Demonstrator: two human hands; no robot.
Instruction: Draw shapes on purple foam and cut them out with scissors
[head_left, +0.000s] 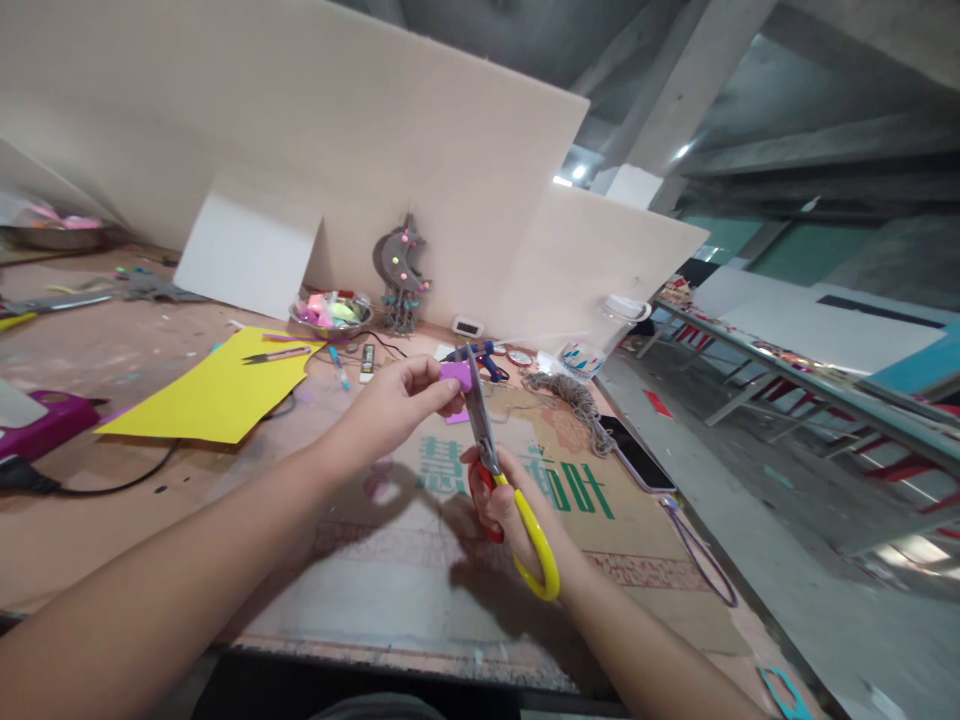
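My left hand pinches a small purple foam piece between thumb and fingers, held above the table. My right hand grips scissors with yellow and red handles, fingers through the loops. The scissor blades point up and away and meet the purple piece at its right edge. Both hands hover over a flattened cardboard sheet with green printed characters.
A yellow paper sheet lies to the left with small snips on it. A bowl of coloured bits, a moon ornament, a blue glue gun, twine and a phone sit behind. The table edge runs along the right.
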